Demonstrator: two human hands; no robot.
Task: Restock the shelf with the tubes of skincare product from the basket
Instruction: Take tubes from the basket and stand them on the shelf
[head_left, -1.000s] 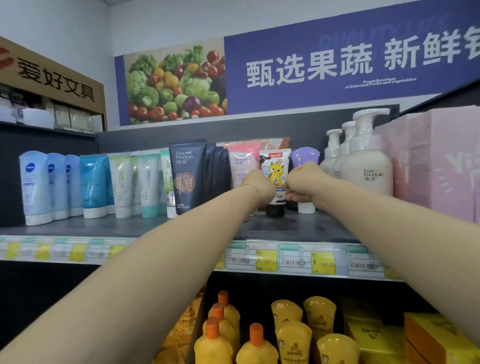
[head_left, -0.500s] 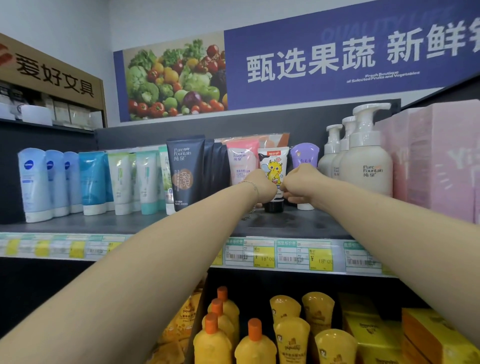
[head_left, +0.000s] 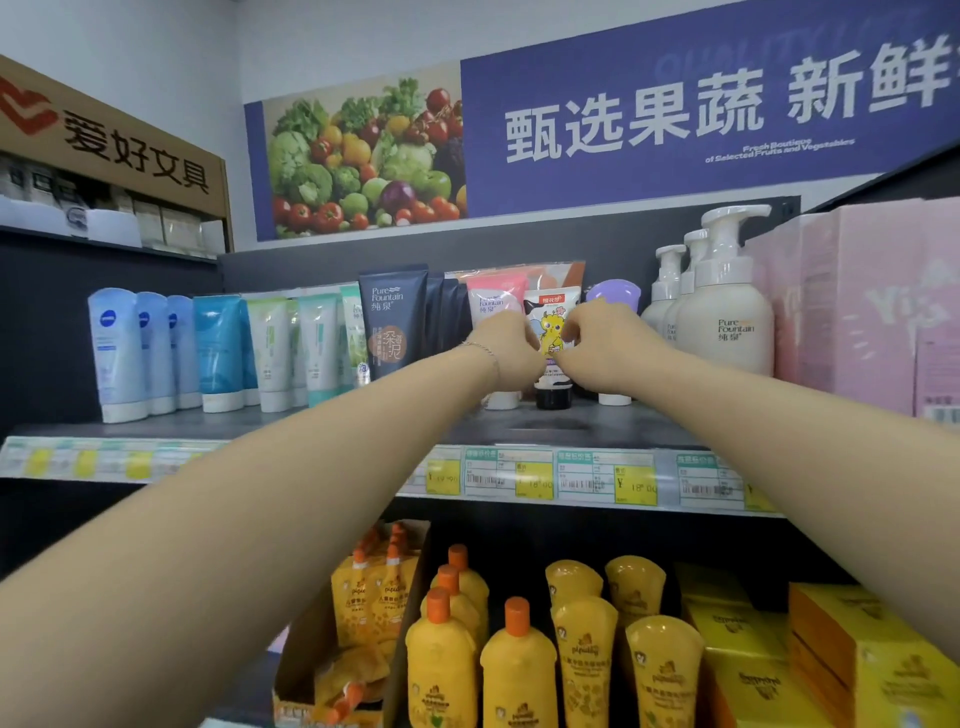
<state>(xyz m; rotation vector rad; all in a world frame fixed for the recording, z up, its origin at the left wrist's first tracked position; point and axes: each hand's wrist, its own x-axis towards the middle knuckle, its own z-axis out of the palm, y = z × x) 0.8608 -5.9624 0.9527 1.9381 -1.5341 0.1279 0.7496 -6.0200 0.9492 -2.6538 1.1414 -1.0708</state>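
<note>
A white tube with a yellow cartoon figure and a black cap (head_left: 551, 322) stands cap-down on the grey shelf (head_left: 613, 431). My left hand (head_left: 511, 351) holds its left side and my right hand (head_left: 597, 345) holds its right side, fingers curled round it. A pink tube (head_left: 493, 301) stands just left of it and a purple-topped tube (head_left: 615, 296) just right, both partly hidden by my hands. The basket is out of view.
Dark Pure Fountain tubes (head_left: 395, 322), green tubes (head_left: 270, 353) and blue Nivea tubes (head_left: 117, 353) line the shelf leftward. White pump bottles (head_left: 727, 312) and pink boxes (head_left: 862, 306) stand on the right. Yellow bottles (head_left: 519, 670) fill the shelf below.
Both hands stay on the cartoon tube with only a small shift. The camera has tilted slightly, so the shelf sits a little lower in view.
</note>
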